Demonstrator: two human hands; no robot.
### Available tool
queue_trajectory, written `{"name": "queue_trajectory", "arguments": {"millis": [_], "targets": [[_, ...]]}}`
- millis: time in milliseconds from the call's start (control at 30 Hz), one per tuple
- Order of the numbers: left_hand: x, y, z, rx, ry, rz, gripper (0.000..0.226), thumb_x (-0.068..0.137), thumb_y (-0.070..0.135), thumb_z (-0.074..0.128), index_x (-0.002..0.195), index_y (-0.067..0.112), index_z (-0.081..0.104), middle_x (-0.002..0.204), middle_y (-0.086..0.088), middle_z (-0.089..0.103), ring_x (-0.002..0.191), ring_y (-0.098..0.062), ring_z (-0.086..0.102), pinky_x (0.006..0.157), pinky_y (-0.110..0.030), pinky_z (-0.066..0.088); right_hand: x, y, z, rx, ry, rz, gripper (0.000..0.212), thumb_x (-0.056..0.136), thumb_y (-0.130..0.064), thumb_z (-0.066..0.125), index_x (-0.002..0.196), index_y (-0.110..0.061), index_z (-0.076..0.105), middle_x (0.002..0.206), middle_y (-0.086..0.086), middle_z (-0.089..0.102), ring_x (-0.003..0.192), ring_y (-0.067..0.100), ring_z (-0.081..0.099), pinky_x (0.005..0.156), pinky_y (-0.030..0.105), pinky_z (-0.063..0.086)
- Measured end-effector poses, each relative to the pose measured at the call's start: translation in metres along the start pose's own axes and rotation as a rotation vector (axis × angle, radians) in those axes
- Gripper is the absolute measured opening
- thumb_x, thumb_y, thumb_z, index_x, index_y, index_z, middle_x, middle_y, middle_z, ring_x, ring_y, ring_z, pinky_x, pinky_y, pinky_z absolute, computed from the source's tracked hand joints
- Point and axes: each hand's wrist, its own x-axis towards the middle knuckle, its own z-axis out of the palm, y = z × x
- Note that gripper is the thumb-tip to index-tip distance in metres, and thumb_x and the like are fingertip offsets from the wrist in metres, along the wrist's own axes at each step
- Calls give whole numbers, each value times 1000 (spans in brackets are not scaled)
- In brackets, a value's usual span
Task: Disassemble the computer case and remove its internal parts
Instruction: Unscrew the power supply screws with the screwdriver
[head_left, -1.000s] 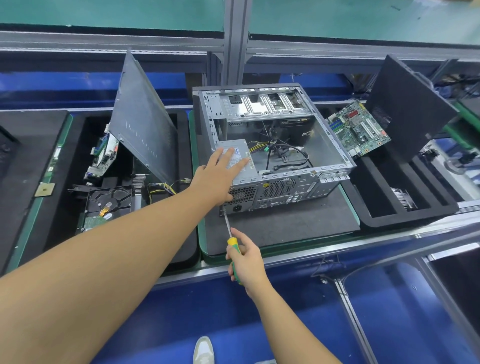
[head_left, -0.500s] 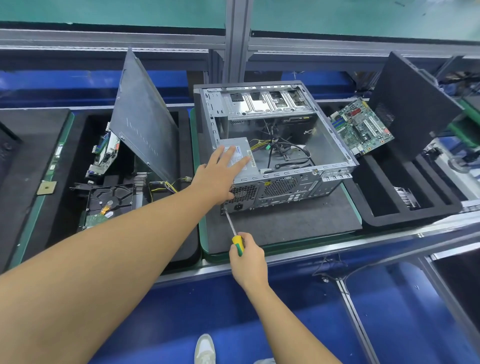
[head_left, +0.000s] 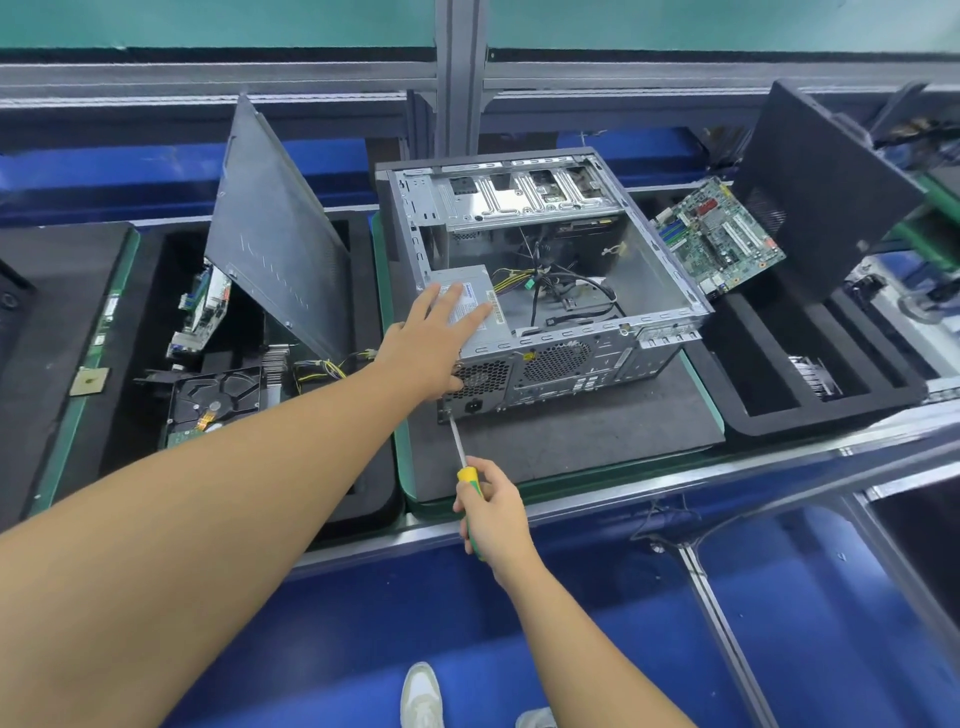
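screwdriver handle (head_left: 470, 476) — mostly hidden inside right hand (head_left: 493, 514). power supply label (head_left: 469, 293) — print too small to read, partly under left hand (head_left: 431, 343). shoe (head_left: 422, 693) cut by bottom edge.

a grey aluminium-profile post (head_left: 460, 78) rises behind the workbench (head_left: 582, 506), with horizontal rails (head_left: 208, 78) running off to both sides. beyond them lies a teal surface (head_left: 208, 21), perhaps a painted floor. below the bench's metal edge the floor (head_left: 337, 649) is blue and evenly lit.
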Motion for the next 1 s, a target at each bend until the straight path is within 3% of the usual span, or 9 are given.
{"name": "queue_trajectory", "arguments": {"millis": [1000], "targets": [[1, -1, 2, -8, 11, -1, 108, 85, 41, 76, 156, 42, -5, 167, 0, -12, 152, -28, -12, 111, -54, 35, 0, -2, -1, -7, 2, 8, 27, 100, -20, 53, 114, -41, 61, 75, -1, 61, 49, 13, 46, 41, 24, 37]]}}
